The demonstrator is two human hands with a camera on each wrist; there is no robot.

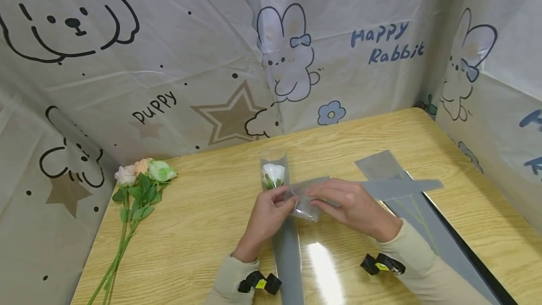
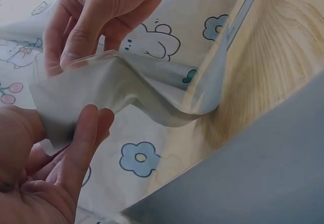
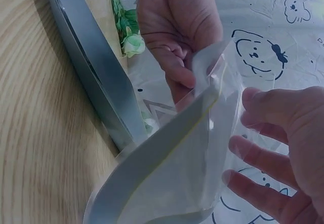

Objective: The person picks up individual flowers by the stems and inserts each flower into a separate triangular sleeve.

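Note:
A grey and clear strip of wrapping (image 1: 311, 194) is held up between both hands. The left hand (image 1: 267, 218) pinches its left end between thumb and fingers. At its clear edge, the right hand (image 1: 349, 204) holds the film; in the right wrist view the fingers of this hand (image 3: 283, 153) are spread along the transparent side. A yellow line runs along the sheet (image 3: 167, 158). Below the hands, a white rose (image 1: 273, 173) lies in a long sleeve (image 1: 288, 258), grey with a clear top. The left wrist view shows the strip (image 2: 76, 89) bent into a fold.
Several artificial roses (image 1: 144, 173) with green stems lie at the table's left. More grey wrapping sheets (image 1: 440, 229) with yellow lines and a dark edge lie at the right, a grey piece (image 1: 381, 166) behind them. Printed cloth (image 1: 211, 60) hangs around the wooden table (image 1: 203, 229).

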